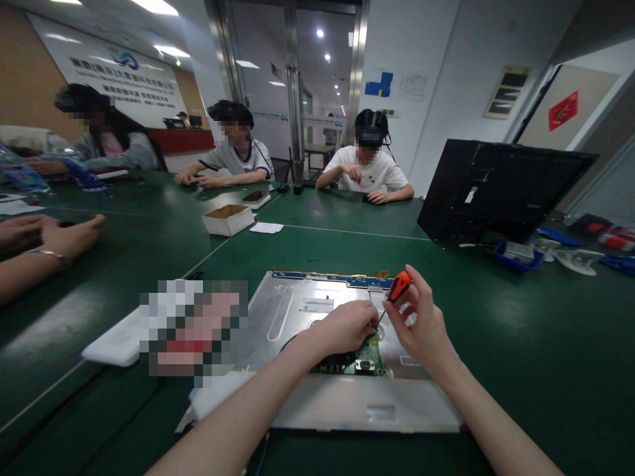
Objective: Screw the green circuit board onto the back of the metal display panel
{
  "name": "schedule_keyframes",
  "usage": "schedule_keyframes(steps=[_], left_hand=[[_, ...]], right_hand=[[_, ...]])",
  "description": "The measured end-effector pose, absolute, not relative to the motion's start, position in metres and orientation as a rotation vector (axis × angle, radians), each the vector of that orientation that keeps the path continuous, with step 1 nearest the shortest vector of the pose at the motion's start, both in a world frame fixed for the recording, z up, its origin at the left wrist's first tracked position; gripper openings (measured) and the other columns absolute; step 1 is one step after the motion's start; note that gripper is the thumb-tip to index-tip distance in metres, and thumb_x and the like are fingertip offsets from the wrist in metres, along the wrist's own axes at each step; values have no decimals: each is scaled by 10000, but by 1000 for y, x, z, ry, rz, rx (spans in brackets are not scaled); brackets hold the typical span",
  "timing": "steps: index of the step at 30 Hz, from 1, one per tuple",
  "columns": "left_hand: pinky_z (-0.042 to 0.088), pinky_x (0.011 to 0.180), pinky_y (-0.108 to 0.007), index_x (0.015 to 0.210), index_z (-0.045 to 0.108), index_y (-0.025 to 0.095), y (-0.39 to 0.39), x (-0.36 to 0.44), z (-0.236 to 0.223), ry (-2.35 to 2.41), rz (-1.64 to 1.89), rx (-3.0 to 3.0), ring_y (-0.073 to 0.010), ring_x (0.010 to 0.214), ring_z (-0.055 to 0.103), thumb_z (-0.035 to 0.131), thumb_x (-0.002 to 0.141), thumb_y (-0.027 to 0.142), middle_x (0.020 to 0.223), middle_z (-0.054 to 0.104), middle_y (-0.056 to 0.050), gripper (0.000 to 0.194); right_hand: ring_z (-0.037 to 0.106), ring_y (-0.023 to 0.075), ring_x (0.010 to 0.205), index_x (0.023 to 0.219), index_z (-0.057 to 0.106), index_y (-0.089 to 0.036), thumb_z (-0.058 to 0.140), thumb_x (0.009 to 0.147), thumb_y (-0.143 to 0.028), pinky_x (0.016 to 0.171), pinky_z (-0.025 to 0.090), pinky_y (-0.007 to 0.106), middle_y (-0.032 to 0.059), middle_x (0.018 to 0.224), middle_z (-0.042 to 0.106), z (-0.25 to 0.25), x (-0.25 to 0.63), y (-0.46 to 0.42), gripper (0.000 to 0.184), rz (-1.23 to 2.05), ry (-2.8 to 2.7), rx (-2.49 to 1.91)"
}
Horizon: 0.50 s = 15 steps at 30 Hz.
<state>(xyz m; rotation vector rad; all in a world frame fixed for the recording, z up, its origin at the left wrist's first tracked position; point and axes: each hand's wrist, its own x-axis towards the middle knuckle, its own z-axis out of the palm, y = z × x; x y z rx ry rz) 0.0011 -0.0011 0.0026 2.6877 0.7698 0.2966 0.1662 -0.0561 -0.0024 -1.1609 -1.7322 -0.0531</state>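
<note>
The orange-and-black screwdriver (398, 288) with a thin metal shaft was positioned above the upper edge of the green printed circuit board (373, 355), handle tilted up and to the right, shaft directed down and left. The right hand (421, 322) gripped the handle: the index finger bore on its top end, the thumb lay against its lower part, and the remaining fingers were curled alongside. The left hand (347, 325) was placed over the board, its fingertips drawn together just beside the lower shaft. From where I stood, I could not tell whether they pinched the shaft or a small part, nor whether the screwdriver's tip was seated.

The board was located on a flat rectangular silver metal panel (421, 404), which carried a narrow blue circuit strip (317, 278) along its far edge. The panel lay on a large green table (540, 344). To its left lay a flat white slab (116, 340), its far end obscured. Beyond stood an open white cardboard box (229, 223); to the right, a black monitor housing (501, 192) stood tilted behind a small blue plastic tray (518, 258). Opposite sat a person in a white T-shirt (364, 166).
</note>
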Motion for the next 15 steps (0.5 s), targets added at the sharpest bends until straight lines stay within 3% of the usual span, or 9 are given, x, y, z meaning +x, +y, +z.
schedule_keyframes(steps=[7, 15], left_hand=[[445, 706, -279, 875, 612, 145, 0, 1, 1, 769, 294, 2695, -208, 828, 608, 581, 853, 103, 905, 651, -72, 56], [438, 680, -265, 868, 604, 159, -1, 0, 2, 767, 305, 2694, -188, 786, 595, 586, 852, 113, 866, 638, -46, 52]], right_hand=[[557, 118, 460, 1454, 215, -242, 537, 930, -318, 403, 472, 219, -20, 740, 638, -2, 166, -56, 620, -98, -1713, -1150], [617, 145, 523, 1453, 223, -231, 567, 915, -315, 456, 520, 256, -1, 771, 654, 2, 172, -57, 644, -134, -1631, -1161]])
